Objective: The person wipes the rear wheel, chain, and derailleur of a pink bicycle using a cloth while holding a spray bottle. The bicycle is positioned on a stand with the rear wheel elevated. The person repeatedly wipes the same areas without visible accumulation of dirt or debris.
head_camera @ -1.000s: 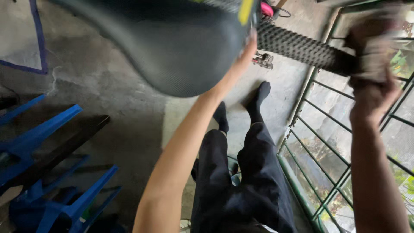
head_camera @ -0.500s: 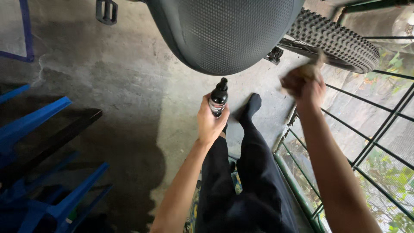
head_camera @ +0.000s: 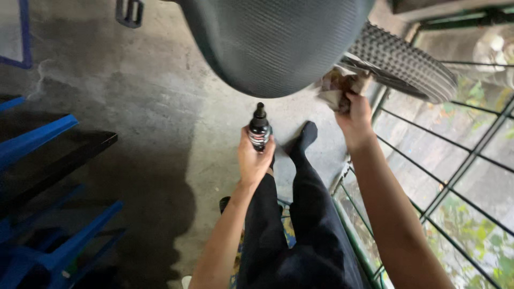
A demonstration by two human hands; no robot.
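Near the centre of the frame, the left hand (head_camera: 253, 159) is wrapping its fingers (head_camera: 266, 151) closed around the lower body of a small dark bottle (head_camera: 259, 128), which is standing upright in the grip with its narrow black nozzle pointing toward the top of the frame; the neck and cap are rising clear above the fingers while the base is sitting hidden inside the palm. To the right and a little higher, the right hand (head_camera: 354, 113) is clenching a crumpled beige rag (head_camera: 338, 85), the fingers curling tight around its lower folds while the loose upper part is bunching out above them and pressing up just below the black textured bicycle saddle (head_camera: 273, 43) that is filling the top centre of the frame. The rag is also lying just beside the knobby rear tyre (head_camera: 407, 67), which is running diagonally across the upper right. The bottle and the rag are sitting apart, with the person's dark trouser legs (head_camera: 292, 230) and a black-socked foot (head_camera: 306, 135) showing between and below the two forearms. A green metal railing (head_camera: 444, 176) is filling the right side, blue plastic furniture (head_camera: 37, 160) is crowding the lower left, and a black pedal (head_camera: 129, 12) is showing at the upper left above the grey concrete floor (head_camera: 144, 118).
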